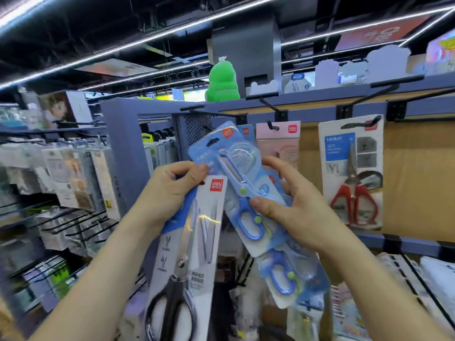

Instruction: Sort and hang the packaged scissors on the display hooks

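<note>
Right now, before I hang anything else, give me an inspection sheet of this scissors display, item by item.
Surface: brown display board with black hooks; several upper hooks are bare.
Job's things: black-handled scissors pack and blue scissors packs are in hand; pink pack and red-handled scissors pack hang on hooks.
Clutter: green object on top of the rack.
Hands: left hand grips the top of the black-handled scissors pack; right hand pinches the blue scissors packs.
Cables: nothing seen.
Surroundings: shelves of packaged goods at left.
</note>
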`<control>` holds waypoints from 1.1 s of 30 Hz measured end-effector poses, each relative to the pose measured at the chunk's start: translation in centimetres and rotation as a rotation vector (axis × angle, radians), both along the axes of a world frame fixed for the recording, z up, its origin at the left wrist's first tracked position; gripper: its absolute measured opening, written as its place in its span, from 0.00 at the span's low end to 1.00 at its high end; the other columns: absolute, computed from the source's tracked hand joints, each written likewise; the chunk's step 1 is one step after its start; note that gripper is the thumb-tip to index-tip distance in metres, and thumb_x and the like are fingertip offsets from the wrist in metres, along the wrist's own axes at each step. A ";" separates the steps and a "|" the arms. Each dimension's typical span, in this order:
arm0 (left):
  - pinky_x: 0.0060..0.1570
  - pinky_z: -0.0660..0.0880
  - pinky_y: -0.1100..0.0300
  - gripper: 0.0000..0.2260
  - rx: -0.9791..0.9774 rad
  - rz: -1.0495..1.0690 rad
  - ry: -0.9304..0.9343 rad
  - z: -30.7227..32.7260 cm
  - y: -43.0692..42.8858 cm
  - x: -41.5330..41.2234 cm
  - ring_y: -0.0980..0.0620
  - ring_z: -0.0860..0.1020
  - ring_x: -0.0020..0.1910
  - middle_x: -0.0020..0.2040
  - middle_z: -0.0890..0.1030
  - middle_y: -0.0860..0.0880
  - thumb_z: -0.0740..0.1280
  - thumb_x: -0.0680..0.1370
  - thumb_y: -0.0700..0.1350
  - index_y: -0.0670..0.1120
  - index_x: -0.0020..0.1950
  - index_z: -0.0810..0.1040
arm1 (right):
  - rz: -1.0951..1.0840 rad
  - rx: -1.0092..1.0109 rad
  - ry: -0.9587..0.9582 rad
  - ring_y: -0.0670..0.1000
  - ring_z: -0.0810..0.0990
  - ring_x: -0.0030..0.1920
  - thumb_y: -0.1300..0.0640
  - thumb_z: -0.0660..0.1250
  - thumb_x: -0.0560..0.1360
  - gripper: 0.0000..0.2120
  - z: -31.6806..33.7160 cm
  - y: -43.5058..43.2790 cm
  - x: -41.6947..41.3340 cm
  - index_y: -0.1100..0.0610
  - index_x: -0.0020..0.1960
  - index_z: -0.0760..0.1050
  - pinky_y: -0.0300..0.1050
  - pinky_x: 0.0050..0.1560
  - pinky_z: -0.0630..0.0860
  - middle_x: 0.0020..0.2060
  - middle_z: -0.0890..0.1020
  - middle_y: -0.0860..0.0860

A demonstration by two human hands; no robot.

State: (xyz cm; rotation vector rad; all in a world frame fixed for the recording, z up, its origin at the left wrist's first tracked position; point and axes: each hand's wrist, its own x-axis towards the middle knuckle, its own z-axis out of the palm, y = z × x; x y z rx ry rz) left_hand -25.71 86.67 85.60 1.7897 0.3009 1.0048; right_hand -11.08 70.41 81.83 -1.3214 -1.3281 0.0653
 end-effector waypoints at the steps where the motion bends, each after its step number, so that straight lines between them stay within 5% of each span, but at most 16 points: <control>1: 0.32 0.73 0.69 0.10 0.002 0.012 -0.016 0.4 0.6 -0.1 0.61 0.76 0.29 0.30 0.80 0.54 0.68 0.71 0.50 0.45 0.35 0.79 | -0.029 0.003 -0.015 0.35 0.78 0.58 0.48 0.73 0.72 0.26 0.2 0.7 -0.2 0.37 0.66 0.68 0.32 0.56 0.74 0.59 0.79 0.33; 6: 0.42 0.76 0.60 0.11 -0.002 0.087 -0.007 1.7 2.9 0.6 0.54 0.79 0.37 0.37 0.83 0.49 0.67 0.79 0.49 0.46 0.39 0.81 | -0.064 0.049 0.031 0.34 0.80 0.50 0.50 0.72 0.75 0.16 0.9 3.3 -1.2 0.37 0.55 0.70 0.29 0.49 0.75 0.48 0.81 0.28; 10: 0.45 0.76 0.55 0.12 -0.037 0.101 0.030 1.8 3.4 0.9 0.49 0.80 0.38 0.39 0.84 0.45 0.68 0.79 0.50 0.46 0.40 0.83 | -0.030 0.079 0.132 0.39 0.83 0.45 0.53 0.72 0.76 0.12 0.5 4.3 -1.8 0.42 0.54 0.73 0.36 0.47 0.78 0.46 0.85 0.38; 14: 0.37 0.75 0.61 0.12 -0.040 0.123 0.078 2.2 3.6 1.7 0.53 0.79 0.32 0.35 0.84 0.49 0.68 0.79 0.50 0.47 0.40 0.83 | 0.022 0.004 0.214 0.45 0.85 0.46 0.54 0.69 0.78 0.08 0.5 4.5 -1.9 0.46 0.56 0.74 0.43 0.46 0.82 0.48 0.86 0.45; 17: 0.30 0.72 0.68 0.10 -0.011 0.129 0.105 2.6 4.3 2.9 0.59 0.76 0.27 0.29 0.82 0.56 0.67 0.80 0.50 0.49 0.40 0.82 | 0.048 -0.054 0.283 0.45 0.83 0.42 0.60 0.65 0.80 0.07 0.1 4.6 -1.2 0.50 0.55 0.74 0.40 0.42 0.78 0.42 0.86 0.46; 21: 0.20 0.61 0.69 0.12 0.032 0.190 0.191 2.9 5.1 4.0 0.58 0.64 0.17 0.20 0.71 0.53 0.68 0.79 0.52 0.44 0.44 0.81 | -0.042 -0.102 0.240 0.49 0.84 0.49 0.58 0.65 0.80 0.07 -1.1 5.5 -0.3 0.47 0.55 0.74 0.44 0.50 0.80 0.48 0.85 0.48; 24: 0.28 0.66 0.64 0.15 0.053 0.149 0.280 1.9 5.6 3.9 0.53 0.69 0.26 0.30 0.78 0.40 0.69 0.77 0.55 0.44 0.45 0.84 | -0.184 -0.082 0.219 0.48 0.83 0.50 0.55 0.66 0.79 0.06 -1.2 7.0 0.1 0.47 0.54 0.73 0.50 0.55 0.79 0.47 0.84 0.45; 27: 0.41 0.75 0.56 0.11 0.019 0.030 0.406 -0.4 5.9 4.0 0.48 0.78 0.38 0.41 0.86 0.42 0.71 0.77 0.52 0.46 0.44 0.86 | -0.333 -0.099 0.154 0.53 0.81 0.53 0.54 0.65 0.79 0.07 -1.1 8.3 0.5 0.49 0.57 0.72 0.55 0.58 0.76 0.50 0.83 0.47; 30: 0.45 0.74 0.55 0.08 -0.042 0.008 0.387 -2.1 6.5 4.7 0.49 0.79 0.41 0.42 0.86 0.45 0.70 0.77 0.50 0.48 0.44 0.86 | -0.357 -0.182 0.122 0.54 0.79 0.56 0.52 0.64 0.81 0.08 -1.6 9.1 1.0 0.51 0.59 0.71 0.48 0.57 0.74 0.53 0.81 0.48; 33: 0.33 0.75 0.66 0.07 -0.083 0.020 0.323 -2.7 6.7 5.3 0.56 0.80 0.34 0.36 0.85 0.51 0.69 0.78 0.48 0.47 0.45 0.85 | -0.351 -0.273 0.093 0.47 0.75 0.57 0.51 0.66 0.80 0.14 -2.2 8.4 1.3 0.50 0.65 0.71 0.36 0.49 0.65 0.53 0.75 0.43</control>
